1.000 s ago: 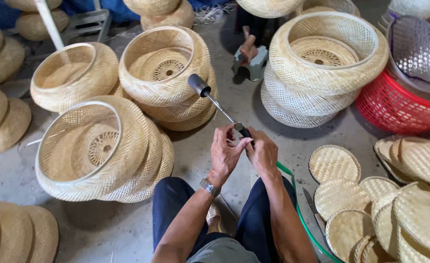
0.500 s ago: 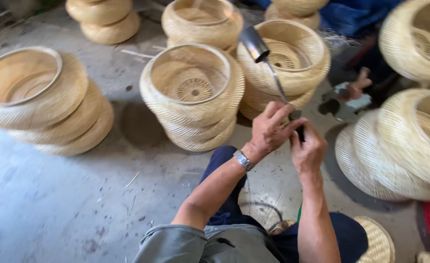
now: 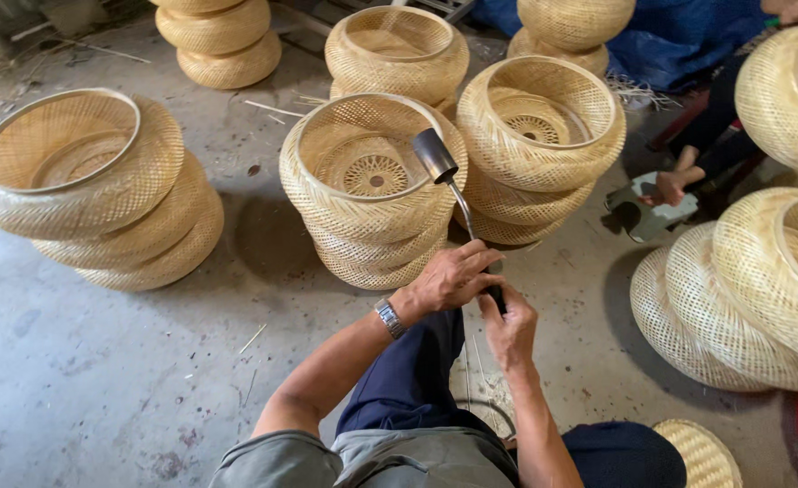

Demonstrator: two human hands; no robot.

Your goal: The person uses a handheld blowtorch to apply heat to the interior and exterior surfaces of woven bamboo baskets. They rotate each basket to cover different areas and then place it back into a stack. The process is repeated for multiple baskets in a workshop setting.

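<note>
Seen from above, a seated person's right hand (image 3: 510, 327) wraps its fingers closed around the dark handle of a slim metal torch with a flared cylindrical nozzle (image 3: 453, 194). The left hand (image 3: 451, 278), wearing a silver wristwatch (image 3: 388, 317), curls closed over the same handle, just at ten o'clock of the right. The nozzle points at twelve o'clock, over a stack of round woven bamboo baskets (image 3: 372, 194), the top one empty. Further stacks sit at nine and one o'clock.
</note>
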